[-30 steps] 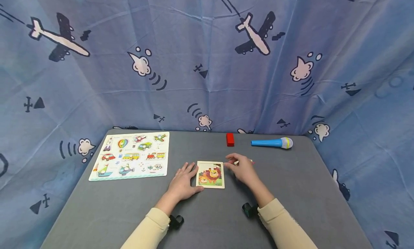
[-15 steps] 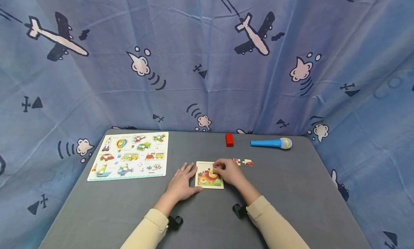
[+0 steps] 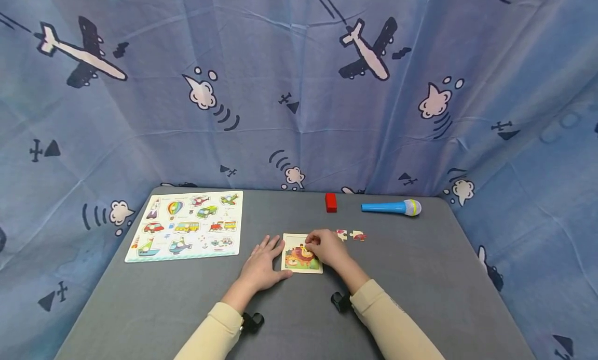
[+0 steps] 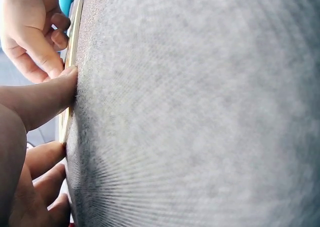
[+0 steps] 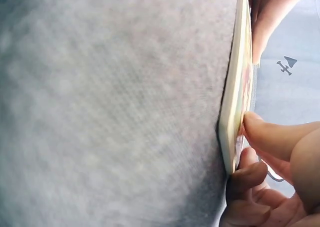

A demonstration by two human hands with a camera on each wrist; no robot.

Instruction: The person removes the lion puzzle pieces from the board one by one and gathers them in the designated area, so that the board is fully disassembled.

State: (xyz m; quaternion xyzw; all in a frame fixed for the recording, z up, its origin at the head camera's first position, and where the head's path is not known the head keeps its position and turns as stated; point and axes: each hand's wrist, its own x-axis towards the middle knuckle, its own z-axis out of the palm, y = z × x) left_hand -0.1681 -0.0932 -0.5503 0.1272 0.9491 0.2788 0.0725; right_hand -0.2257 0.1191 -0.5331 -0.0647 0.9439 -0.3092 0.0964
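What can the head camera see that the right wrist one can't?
Only the head camera shows the vehicle board, red block, microphone and loose pieces.

Only the right wrist camera shows the thick side edge of the puzzle up close, and curled fingers under the right hand.

Both show the puzzle, right hand, left hand, table and curtain.

cream-framed lion puzzle [image 3: 298,258], lying flat

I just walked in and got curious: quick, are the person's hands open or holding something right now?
Left hand: open, touching the lion puzzle.
Right hand: on the lion puzzle; whether it pinches anything cannot be told.
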